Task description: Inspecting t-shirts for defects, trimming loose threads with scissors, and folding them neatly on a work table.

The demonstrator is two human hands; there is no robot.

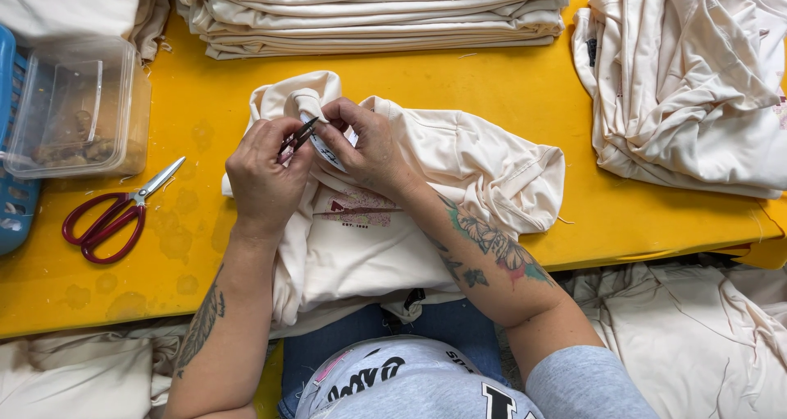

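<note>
A cream garment [459, 173] with a small red print lies crumpled on the yellow table [205, 99] in front of me. My left hand [262, 177] grips small dark thread snips [297, 137], their tips at the garment's white label [326, 150]. My right hand [369, 144] pinches that label and the bunched cloth beside it. Both hands sit close together over the upper left part of the garment.
Red-handled scissors [115, 216] lie left of the garment. A clear plastic box [78, 107] and a blue basket [12, 140] stand at the far left. A folded cream stack [377, 13] lies at the back, and a loose cream pile [697, 83] at the right.
</note>
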